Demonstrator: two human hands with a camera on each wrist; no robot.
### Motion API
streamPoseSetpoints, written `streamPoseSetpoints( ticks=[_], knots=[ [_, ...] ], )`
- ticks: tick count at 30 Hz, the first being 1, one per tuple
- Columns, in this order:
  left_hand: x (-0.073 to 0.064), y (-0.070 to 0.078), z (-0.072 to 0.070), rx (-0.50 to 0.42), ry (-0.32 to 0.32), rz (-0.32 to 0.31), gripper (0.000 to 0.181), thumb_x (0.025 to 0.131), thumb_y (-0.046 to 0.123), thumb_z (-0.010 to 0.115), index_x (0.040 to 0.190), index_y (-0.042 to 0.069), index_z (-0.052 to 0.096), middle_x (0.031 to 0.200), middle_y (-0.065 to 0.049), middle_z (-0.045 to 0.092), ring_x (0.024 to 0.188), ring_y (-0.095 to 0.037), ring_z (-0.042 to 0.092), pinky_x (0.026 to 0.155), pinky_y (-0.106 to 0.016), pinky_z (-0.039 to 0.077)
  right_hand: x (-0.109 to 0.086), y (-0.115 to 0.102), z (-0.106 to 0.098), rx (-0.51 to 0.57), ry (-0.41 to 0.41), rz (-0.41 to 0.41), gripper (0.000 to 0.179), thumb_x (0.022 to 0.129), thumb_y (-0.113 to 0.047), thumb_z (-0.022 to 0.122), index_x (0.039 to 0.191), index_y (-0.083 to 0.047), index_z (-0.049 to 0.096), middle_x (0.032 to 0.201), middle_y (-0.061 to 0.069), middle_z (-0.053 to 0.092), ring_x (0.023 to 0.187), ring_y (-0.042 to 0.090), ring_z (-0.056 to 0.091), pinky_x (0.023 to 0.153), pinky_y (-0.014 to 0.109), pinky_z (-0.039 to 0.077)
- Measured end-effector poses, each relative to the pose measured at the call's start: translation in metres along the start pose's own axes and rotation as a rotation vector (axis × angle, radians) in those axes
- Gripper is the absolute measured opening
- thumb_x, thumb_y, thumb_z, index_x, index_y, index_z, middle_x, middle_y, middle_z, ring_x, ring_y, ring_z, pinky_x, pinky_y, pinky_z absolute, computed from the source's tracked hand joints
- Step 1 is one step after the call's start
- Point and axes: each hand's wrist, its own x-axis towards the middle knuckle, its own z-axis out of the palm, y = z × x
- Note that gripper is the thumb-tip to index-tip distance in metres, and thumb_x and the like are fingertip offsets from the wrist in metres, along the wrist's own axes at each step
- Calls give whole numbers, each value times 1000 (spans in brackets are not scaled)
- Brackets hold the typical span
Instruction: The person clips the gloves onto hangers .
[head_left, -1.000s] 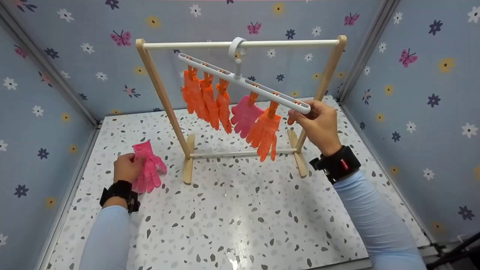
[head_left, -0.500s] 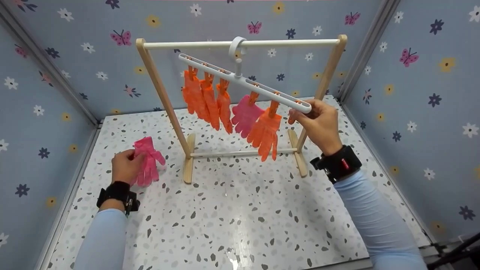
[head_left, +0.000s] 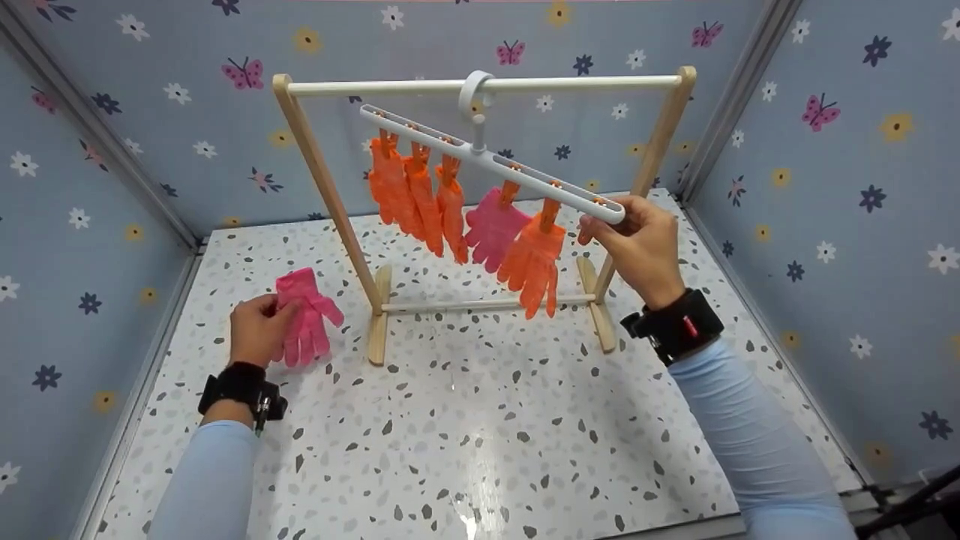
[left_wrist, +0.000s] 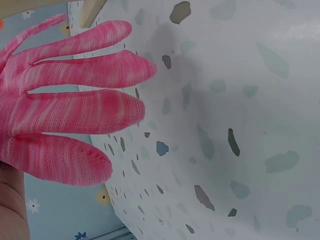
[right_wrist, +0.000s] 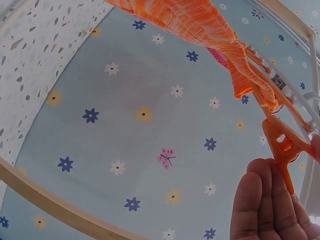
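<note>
My left hand pinches a pink knit glove near its cuff, with the fingers pointing down. The left wrist view shows the glove's fingers spread above the speckled surface. At the lower right end of a tilted white clip hanger, my right hand holds an orange clip between thumb and fingers; no glove shows in that clip. Several orange gloves hang from clips on the left half. On the right half hang a pink glove and an orange glove.
The hanger's hook loops over the white top bar of a wooden rack. The rack stands on a speckled white surface. Patterned blue walls enclose the back and both sides.
My left hand and the pink glove have risen a little, away from me, and the glove has swung slightly right. My right hand has stayed at the hanger's end.
</note>
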Motion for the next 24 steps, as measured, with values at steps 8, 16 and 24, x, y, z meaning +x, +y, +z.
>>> streamPoseSetpoints(
  ticks=[8, 16, 24],
  knots=[
    [-3, 13, 10, -79, 3, 55, 31, 103, 25, 77, 95, -4, 73, 71, 4, 57, 73, -13, 50, 62, -21, 41, 0, 1, 0, 24, -7, -9, 19, 93, 2, 84, 111, 2, 77, 79, -1, 79, 72, 13, 76, 75, 22, 63],
    [-7, 26, 17, -126, -13, 84, 31, 105, 25, 75, 106, -6, 77, 84, -5, 67, 80, -13, 55, 67, -17, 46, 0, 2, 2, 12, -3, -10, 20, 92, 3, 83, 112, 3, 78, 79, -4, 79, 72, 11, 76, 73, 21, 62],
    [-11, 36, 22, -150, -39, 116, 36, 105, 30, 76, 117, -4, 79, 95, -16, 74, 84, -16, 58, 70, -16, 49, -1, 1, 2, 23, -11, -1, 19, 93, 2, 83, 111, 3, 76, 78, -2, 78, 72, 13, 76, 70, 20, 60]
  ],
)
